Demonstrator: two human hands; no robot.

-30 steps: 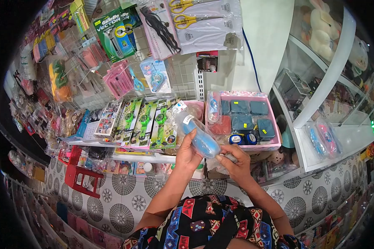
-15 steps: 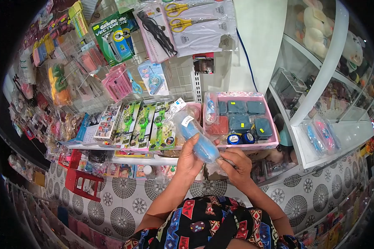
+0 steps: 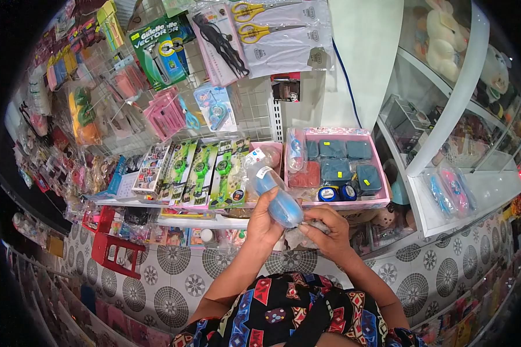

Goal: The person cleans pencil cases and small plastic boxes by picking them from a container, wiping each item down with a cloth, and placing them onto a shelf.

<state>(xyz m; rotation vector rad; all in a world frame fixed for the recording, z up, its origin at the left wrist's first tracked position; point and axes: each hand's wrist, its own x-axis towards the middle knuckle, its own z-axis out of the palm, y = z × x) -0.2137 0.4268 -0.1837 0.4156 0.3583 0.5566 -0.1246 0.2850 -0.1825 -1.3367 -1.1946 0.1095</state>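
With the blue packaged item (image 3: 279, 203) taken as the dial centre and twelve o'clock pointing away from the person, positions read as follows. The item, sealed in a clear wrapper, is suspended between the hands near the shelf (image 3: 220, 222); its labelled end points to eleven o'clock and its rounded end to five.

Left hand (image 3: 264, 224): half closed around the item from seven o'clock, thumb on the upper face, fingers largely hidden beneath. Right hand (image 3: 330, 231): at four o'clock, fingers curled, thumb and forefinger nearly together at the rounded end. Grey crumpled material (image 3: 300, 238) shows beneath the right hand; whether the hand grips it cannot be determined.

Surroundings: pink box (image 3: 362, 204) with wrapped packs, two o'clock; green watch packs (image 3: 201, 169), ten o'clock; scissors (image 3: 252, 33), twelve o'clock; red stool (image 3: 117, 245), eight o'clock.
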